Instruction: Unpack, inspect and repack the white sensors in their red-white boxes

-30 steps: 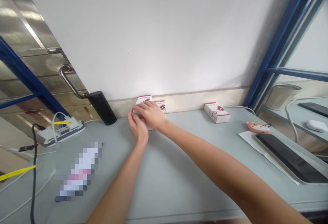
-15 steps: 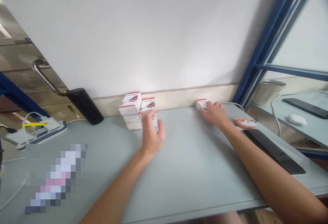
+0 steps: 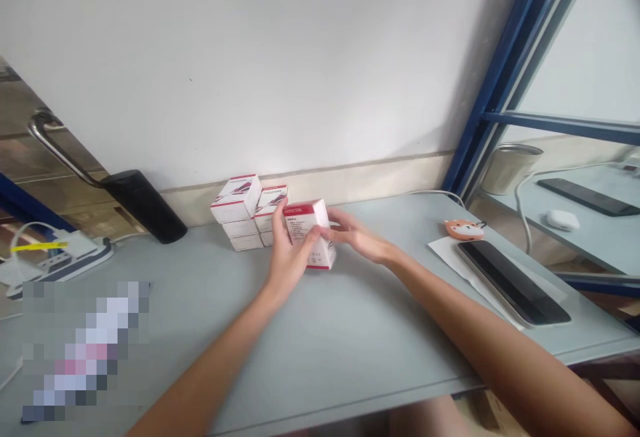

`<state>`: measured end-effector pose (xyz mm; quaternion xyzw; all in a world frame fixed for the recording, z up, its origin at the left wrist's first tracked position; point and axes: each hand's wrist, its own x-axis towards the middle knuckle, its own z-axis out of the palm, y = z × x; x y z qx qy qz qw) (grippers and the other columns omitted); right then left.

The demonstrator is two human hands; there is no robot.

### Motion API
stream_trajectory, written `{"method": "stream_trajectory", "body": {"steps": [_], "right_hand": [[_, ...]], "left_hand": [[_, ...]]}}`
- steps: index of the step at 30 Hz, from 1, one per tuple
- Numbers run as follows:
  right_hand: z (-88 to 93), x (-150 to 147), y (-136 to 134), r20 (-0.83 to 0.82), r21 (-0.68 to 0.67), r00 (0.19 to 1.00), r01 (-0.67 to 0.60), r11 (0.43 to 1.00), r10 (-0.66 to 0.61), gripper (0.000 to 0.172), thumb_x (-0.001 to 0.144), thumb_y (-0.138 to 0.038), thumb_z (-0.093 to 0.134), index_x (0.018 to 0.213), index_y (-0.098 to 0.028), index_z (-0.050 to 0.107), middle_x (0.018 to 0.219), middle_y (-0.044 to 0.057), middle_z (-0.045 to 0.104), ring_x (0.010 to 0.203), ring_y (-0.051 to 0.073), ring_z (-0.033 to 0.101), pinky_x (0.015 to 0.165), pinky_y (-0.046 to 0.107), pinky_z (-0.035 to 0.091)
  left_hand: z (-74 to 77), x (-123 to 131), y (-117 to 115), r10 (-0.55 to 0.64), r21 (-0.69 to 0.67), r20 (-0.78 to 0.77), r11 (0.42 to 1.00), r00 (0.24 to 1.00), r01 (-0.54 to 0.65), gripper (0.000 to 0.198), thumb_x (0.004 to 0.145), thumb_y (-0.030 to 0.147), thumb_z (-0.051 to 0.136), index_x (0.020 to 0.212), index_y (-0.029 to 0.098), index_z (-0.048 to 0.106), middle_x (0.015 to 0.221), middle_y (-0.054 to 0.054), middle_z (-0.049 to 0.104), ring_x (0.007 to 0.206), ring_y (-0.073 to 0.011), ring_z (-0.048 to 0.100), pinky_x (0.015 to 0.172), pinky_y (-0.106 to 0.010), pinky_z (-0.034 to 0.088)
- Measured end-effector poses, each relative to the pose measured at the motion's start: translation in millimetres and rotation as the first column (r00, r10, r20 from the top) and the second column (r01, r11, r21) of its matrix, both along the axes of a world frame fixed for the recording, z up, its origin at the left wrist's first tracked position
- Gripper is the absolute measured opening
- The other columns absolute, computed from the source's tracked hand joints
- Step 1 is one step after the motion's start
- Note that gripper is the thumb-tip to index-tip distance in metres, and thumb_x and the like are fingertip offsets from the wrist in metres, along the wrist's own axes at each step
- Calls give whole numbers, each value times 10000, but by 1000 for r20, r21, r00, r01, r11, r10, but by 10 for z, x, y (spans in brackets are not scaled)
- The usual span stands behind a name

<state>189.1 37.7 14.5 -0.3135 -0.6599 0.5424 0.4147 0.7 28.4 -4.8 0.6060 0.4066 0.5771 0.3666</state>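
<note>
Just right of stacked white-and-red cardboard boxes (image 3: pixel 240 213), over the smooth grey tabletop (image 3: pixel 370 337), your left hand (image 3: pixel 289 253) and right hand (image 3: pixel 357 237) clasp one closed, oblong white-and-red box (image 3: pixel 301 222), contents hidden.

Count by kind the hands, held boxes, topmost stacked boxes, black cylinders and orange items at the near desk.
Hands: 2 (left hand, right hand)
Held box: 1
Topmost stacked boxes: 2 (left box, right box)
Black cylinder: 1
Orange item: 1
Total: 7

Smooth cardboard box (image 3: pixel 300 222), matt cylinder (image 3: pixel 145 205), glossy phone (image 3: pixel 514 283)
</note>
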Motion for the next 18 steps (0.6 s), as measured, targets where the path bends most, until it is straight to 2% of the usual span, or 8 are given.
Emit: {"method": "stream_trajectory", "body": {"steps": [3, 6, 8, 9, 12, 15, 16, 18], "right_hand": [[-34, -117, -35, -14, 169, 988, 151, 974, -151, 573, 952, -518, 707, 1448, -287, 539, 1502, 83, 604, 1332, 252, 594, 1089, 431, 532], [-33, -167, -49, 22, 359, 948, 288, 888, -317, 463, 977, -507, 659, 1356, -246, 610, 1389, 104, 671, 1184, 241, 667, 1025, 428, 561], [-20, -165, -53, 43, 437, 926, 321, 840, -376, 418, 974, -492, 655, 1307, -238, 647, 1303, 102, 715, 1092, 239, 698, 953, 416, 580], [-11, -154, -52, 55, 444, 923, 319, 837, -381, 413, 964, -490, 667, 1293, -240, 658, 1266, 95, 732, 1059, 237, 704, 925, 404, 582], [22, -99, -31, 8, 355, 907, 391, 849, -421, 360, 972, -553, 624, 1074, -221, 719, 1000, 47, 766, 876, 206, 696, 811, 348, 562], [64, -43, 15, -81, 206, 836, 547, 811, -543, 532, 1010, -627, 477, 729, -203, 633, 659, 2, 612, 674, 173, 599, 680, 312, 495], [75, -30, 31, -104, 151, 827, 562, 813, -552, 545, 1010, -629, 462, 698, -205, 602, 637, -4, 575, 660, 168, 582, 660, 305, 482], [83, -20, 59, -144, 33, 852, 513, 858, -504, 435, 984, -581, 515, 795, -208, 634, 726, -7, 604, 717, 167, 604, 674, 290, 492]], "left_hand": [[-4, -38, -12, 71, 161, -104, 985, 992, -53, 726, 911, 471, 778, 1522, 306, 422, 1567, -135, 529, 1445, -288, 545, 1174, -447, 486], [-36, -57, 1, 95, 201, -173, 978, 980, -60, 732, 908, 473, 783, 1530, 294, 441, 1559, -141, 538, 1428, -307, 559, 1160, -452, 498], [-57, -60, 20, 101, 229, -187, 972, 977, -57, 776, 905, 468, 790, 1559, 303, 407, 1516, -140, 573, 1366, -304, 611, 1130, -458, 525], [-68, -61, 29, 99, 241, -187, 969, 977, -53, 810, 900, 457, 798, 1577, 312, 377, 1474, -135, 603, 1316, -295, 646, 1106, -460, 544], [-96, -61, 38, 53, 292, -215, 956, 975, 13, 922, 878, 404, 830, 1615, 341, 280, 1324, -109, 672, 1158, -265, 718, 1027, -458, 596], [-98, -62, 9, 33, 409, -321, 906, 946, 107, 941, 874, 341, 837, 1616, 366, 258, 1359, -115, 637, 1215, -275, 688, 1033, -474, 597], [-83, -65, -7, 66, 471, -360, 874, 931, 120, 916, 872, 318, 838, 1601, 369, 285, 1409, -125, 597, 1277, -286, 653, 1056, -487, 585], [-26, -79, -42, 180, 595, -422, 794, 889, 122, 804, 852, 283, 854, 1518, 354, 408, 1512, -144, 487, 1406, -320, 554, 1105, -517, 550]]}}
